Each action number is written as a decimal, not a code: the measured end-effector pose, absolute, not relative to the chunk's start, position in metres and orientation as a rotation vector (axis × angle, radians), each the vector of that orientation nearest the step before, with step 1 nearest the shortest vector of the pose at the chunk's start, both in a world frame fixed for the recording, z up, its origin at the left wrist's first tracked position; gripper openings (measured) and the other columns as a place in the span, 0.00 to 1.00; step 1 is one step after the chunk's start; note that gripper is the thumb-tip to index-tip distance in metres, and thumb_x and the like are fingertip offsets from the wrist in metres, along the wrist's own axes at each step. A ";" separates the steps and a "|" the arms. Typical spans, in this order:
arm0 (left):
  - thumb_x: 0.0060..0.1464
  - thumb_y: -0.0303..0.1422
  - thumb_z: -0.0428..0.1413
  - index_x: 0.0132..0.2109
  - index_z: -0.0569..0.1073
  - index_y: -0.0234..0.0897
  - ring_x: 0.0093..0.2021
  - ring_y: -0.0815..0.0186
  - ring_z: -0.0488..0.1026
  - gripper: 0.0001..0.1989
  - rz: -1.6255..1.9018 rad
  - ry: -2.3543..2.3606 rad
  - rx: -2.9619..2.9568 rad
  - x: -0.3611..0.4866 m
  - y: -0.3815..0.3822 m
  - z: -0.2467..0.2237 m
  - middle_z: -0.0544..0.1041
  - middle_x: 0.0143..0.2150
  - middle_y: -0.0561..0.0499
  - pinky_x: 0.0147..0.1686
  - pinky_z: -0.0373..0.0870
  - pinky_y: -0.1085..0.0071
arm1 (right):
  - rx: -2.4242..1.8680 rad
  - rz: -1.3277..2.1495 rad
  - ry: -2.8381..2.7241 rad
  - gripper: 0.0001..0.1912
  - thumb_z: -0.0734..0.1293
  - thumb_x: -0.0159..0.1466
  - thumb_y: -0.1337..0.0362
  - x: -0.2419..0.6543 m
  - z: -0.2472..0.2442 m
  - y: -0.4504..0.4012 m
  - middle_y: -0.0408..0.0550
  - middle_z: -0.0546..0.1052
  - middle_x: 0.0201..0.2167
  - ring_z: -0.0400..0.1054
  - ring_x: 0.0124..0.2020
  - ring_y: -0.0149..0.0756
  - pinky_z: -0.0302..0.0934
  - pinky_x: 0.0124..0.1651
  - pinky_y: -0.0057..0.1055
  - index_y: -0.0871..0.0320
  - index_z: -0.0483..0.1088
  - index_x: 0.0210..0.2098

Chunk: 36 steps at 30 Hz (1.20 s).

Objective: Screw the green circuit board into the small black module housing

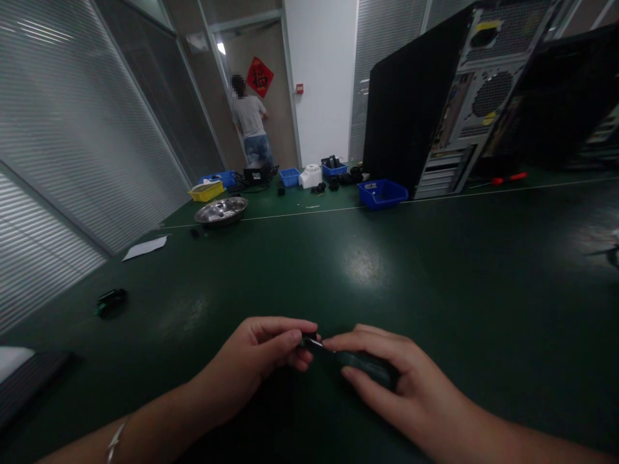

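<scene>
My left hand is closed, pinching a small black part between thumb and fingers. My right hand wraps round a dark-handled tool with a short, bright metal tip. Its index finger stretches forward along the tool. The tip meets or nearly meets the small black part; I cannot tell whether they touch. Both hands are just above the green table, near its front. The tool's exact kind is too dark to make out.
A metal bowl, a blue bin and a yellow tray stand towards the back. A computer tower rises at right. A dark object and a keyboard lie left. A person stands by the door.
</scene>
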<state>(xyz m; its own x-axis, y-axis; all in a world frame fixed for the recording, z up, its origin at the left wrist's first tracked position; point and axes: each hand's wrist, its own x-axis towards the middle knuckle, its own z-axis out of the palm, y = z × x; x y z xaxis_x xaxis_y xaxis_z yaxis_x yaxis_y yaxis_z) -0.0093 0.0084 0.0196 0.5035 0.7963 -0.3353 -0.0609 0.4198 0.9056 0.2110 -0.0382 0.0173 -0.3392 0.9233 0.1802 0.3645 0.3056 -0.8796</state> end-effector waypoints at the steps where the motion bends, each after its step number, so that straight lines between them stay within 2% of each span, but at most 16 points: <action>1: 0.53 0.33 0.61 0.44 0.80 0.33 0.34 0.70 0.74 0.12 0.639 0.883 0.976 -0.009 0.009 0.020 0.80 0.37 0.45 0.37 0.69 0.75 | -1.145 0.994 -1.856 0.15 0.65 0.62 0.67 0.211 0.017 -0.038 0.47 0.78 0.42 0.72 0.45 0.36 0.67 0.44 0.28 0.53 0.74 0.48; 7: 0.52 0.32 0.62 0.43 0.80 0.32 0.32 0.71 0.73 0.11 0.643 0.860 0.902 -0.007 0.010 0.022 0.80 0.35 0.45 0.36 0.69 0.76 | -1.128 0.979 -1.862 0.15 0.65 0.62 0.68 0.211 0.018 -0.038 0.48 0.79 0.41 0.73 0.41 0.35 0.68 0.42 0.28 0.53 0.74 0.48; 16: 0.54 0.34 0.60 0.46 0.79 0.34 0.33 0.70 0.73 0.13 0.650 0.906 1.019 -0.009 0.008 0.021 0.79 0.36 0.46 0.37 0.68 0.75 | -1.132 0.940 -1.859 0.15 0.65 0.61 0.68 0.210 0.018 -0.039 0.47 0.79 0.43 0.73 0.45 0.36 0.68 0.44 0.27 0.52 0.75 0.47; 22: 0.54 0.35 0.60 0.45 0.79 0.34 0.33 0.70 0.72 0.13 0.613 0.898 1.019 -0.010 0.009 0.022 0.78 0.35 0.46 0.36 0.68 0.74 | -1.095 1.087 -1.801 0.14 0.65 0.62 0.68 0.210 0.023 -0.039 0.47 0.79 0.39 0.73 0.41 0.34 0.67 0.45 0.29 0.54 0.75 0.46; 27: 0.57 0.35 0.57 0.47 0.79 0.37 0.34 0.69 0.71 0.13 0.626 0.946 1.239 -0.012 0.008 0.027 0.77 0.38 0.46 0.36 0.68 0.73 | -1.134 1.174 -1.662 0.12 0.65 0.63 0.65 0.210 0.024 -0.038 0.48 0.79 0.43 0.73 0.45 0.37 0.67 0.48 0.33 0.54 0.75 0.46; 31: 0.59 0.33 0.54 0.48 0.78 0.41 0.43 0.62 0.72 0.12 0.570 0.856 1.692 -0.010 0.002 0.032 0.76 0.47 0.44 0.44 0.68 0.68 | -1.133 1.237 -1.575 0.13 0.65 0.63 0.62 0.211 0.024 -0.035 0.49 0.79 0.44 0.73 0.46 0.39 0.68 0.48 0.35 0.54 0.74 0.47; 33: 0.59 0.31 0.53 0.49 0.78 0.43 0.48 0.59 0.72 0.13 0.558 0.772 1.875 -0.009 -0.001 0.032 0.76 0.48 0.44 0.49 0.66 0.66 | -1.131 1.225 -1.573 0.13 0.65 0.63 0.62 0.212 0.024 -0.035 0.49 0.79 0.44 0.73 0.45 0.39 0.68 0.48 0.35 0.55 0.74 0.46; 36: 0.59 0.28 0.52 0.52 0.76 0.45 0.50 0.60 0.71 0.16 0.564 0.705 2.013 -0.010 -0.002 0.030 0.76 0.50 0.45 0.51 0.65 0.65 | -1.138 1.210 -1.589 0.12 0.65 0.63 0.63 0.212 0.023 -0.036 0.49 0.79 0.43 0.73 0.45 0.39 0.68 0.47 0.34 0.55 0.74 0.45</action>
<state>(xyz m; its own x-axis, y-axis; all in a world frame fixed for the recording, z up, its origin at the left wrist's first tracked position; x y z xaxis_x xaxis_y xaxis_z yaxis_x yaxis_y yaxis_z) -0.0100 -0.0020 0.0303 0.7333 0.6702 0.1145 0.2589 -0.4309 0.8645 0.2115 -0.0356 0.0225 -0.2567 0.9630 0.0825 0.1767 0.1307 -0.9756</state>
